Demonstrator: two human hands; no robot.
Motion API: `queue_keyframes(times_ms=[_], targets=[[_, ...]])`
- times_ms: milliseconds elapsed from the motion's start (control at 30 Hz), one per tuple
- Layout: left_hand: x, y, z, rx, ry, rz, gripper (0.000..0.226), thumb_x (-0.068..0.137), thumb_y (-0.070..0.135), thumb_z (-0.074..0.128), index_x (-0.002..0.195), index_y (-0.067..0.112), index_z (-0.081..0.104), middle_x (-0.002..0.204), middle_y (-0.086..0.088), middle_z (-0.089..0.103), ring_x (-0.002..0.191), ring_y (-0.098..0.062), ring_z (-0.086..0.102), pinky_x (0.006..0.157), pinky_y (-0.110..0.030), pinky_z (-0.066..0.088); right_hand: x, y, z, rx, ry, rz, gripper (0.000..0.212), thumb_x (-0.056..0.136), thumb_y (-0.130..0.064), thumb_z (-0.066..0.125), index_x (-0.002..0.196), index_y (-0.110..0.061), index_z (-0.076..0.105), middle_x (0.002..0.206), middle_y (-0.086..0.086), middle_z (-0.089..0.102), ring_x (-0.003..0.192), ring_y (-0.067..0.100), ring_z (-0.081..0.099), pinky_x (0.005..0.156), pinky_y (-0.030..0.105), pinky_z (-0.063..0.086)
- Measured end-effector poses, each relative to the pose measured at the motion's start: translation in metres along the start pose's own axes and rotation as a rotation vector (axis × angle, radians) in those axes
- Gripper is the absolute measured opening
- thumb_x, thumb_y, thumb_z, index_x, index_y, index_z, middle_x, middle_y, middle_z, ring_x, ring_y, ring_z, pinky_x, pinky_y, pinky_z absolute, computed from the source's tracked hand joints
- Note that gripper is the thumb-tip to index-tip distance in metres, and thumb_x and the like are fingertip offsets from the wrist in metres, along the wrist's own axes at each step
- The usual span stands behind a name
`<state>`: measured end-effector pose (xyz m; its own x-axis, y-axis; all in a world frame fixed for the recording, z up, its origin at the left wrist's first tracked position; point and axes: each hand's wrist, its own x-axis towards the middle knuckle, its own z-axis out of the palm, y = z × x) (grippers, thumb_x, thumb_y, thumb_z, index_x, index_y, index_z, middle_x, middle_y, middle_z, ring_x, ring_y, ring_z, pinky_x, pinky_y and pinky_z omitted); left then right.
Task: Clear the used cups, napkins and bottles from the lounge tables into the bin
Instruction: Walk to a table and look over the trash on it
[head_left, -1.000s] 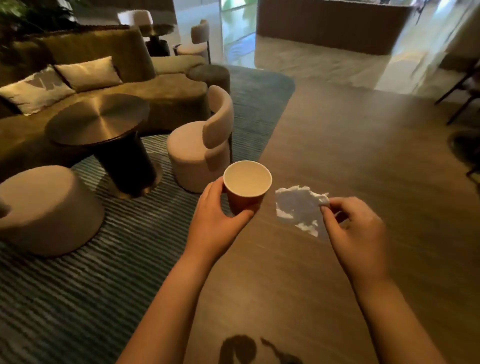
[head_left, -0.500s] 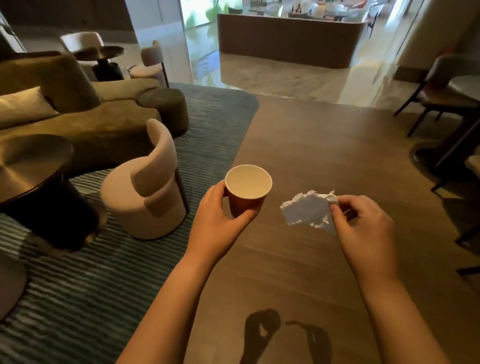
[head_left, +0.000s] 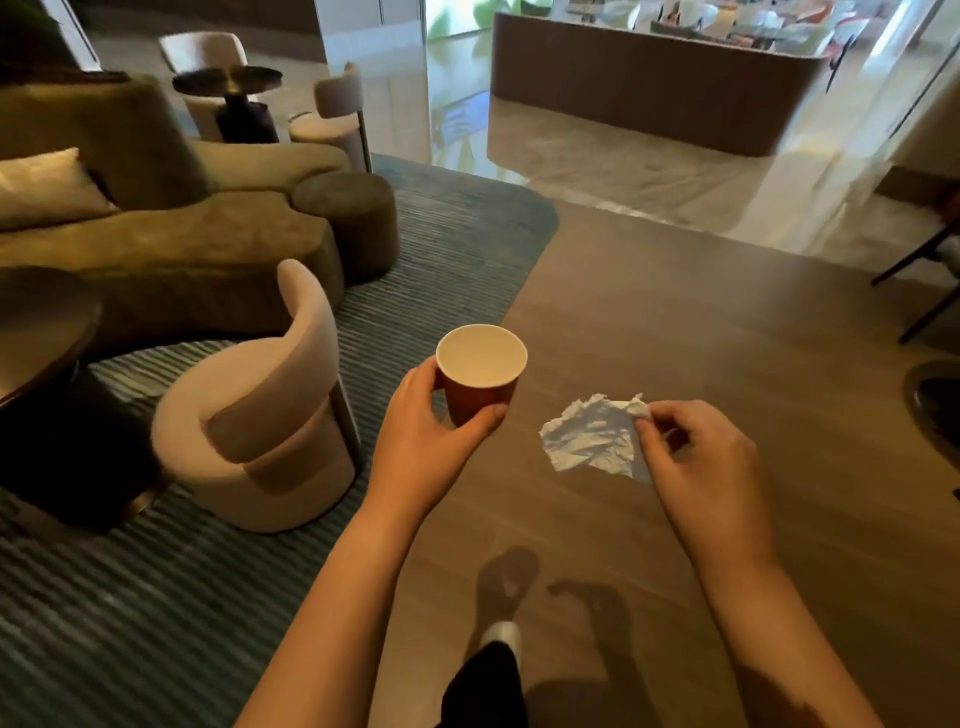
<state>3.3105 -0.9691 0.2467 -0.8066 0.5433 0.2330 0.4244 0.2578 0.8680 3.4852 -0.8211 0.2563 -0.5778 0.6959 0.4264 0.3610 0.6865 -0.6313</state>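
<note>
A red paper cup (head_left: 480, 382) with a white, empty inside is held upright in my left hand (head_left: 423, 447), fingers wrapped round its side. A crumpled white napkin (head_left: 592, 441) hangs from the thumb and fingertips of my right hand (head_left: 701, 462), which pinches its upper right corner. Both are carried in front of me above a brown wood floor (head_left: 675, 322). No bin is in view.
A beige round-backed chair (head_left: 260, 426) stands close on my left on a striped grey rug (head_left: 130, 597). Beyond it are an olive sofa (head_left: 171, 249), a round dark table (head_left: 36, 322) and a stool (head_left: 348, 218). Dark chair legs (head_left: 919, 291) show at right. A brown counter (head_left: 649, 83) stands far ahead.
The view has swung and advanced along the wood floor; the sofa, table and chair slid left. Both hands keep the same hold on cup and napkin.
</note>
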Motion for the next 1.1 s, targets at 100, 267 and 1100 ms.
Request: queue_keyframes(times_ms=[100, 267, 1100], targets=[[0.086, 0.004, 0.028, -0.008, 0.007, 0.007, 0.067, 0.074, 0.038, 0.077, 0.132, 0.027, 0.045, 0.114, 0.02, 0.043, 0.11, 0.003, 0.039, 0.089, -0.019, 0.031, 0.087, 0.02, 0.016, -0.04, 0.011, 0.006, 0.008, 0.089, -0.022, 0.062, 0.094, -0.019, 0.067, 0.082, -0.005, 0.062, 0.072, 0.007, 0.056, 0.058, 0.029, 0.049], [0.211, 0.022, 0.079, 0.004, -0.043, 0.075, 0.07, 0.073, 0.04, 0.077, 0.133, 0.028, 0.044, 0.112, 0.023, 0.039, 0.108, 0.007, 0.036, 0.088, -0.016, 0.029, 0.21, 0.043, 0.028, -0.065, 0.097, 0.011, 0.01, 0.09, -0.024, 0.061, 0.098, -0.021, 0.066, 0.082, -0.008, 0.06, 0.072, -0.001, 0.054, 0.056, 0.013, 0.037], [0.694, -0.051, 0.2, 0.127, 0.188, -0.057, 0.064, 0.071, 0.033, 0.08, 0.124, 0.035, 0.044, 0.109, 0.028, 0.044, 0.105, 0.011, 0.038, 0.084, -0.002, 0.029, 0.729, 0.185, 0.27, 0.086, -0.051, -0.159, 0.009, 0.092, -0.027, 0.061, 0.087, -0.021, 0.066, 0.073, -0.01, 0.056, 0.065, 0.001, 0.053, 0.054, 0.023, 0.044]])
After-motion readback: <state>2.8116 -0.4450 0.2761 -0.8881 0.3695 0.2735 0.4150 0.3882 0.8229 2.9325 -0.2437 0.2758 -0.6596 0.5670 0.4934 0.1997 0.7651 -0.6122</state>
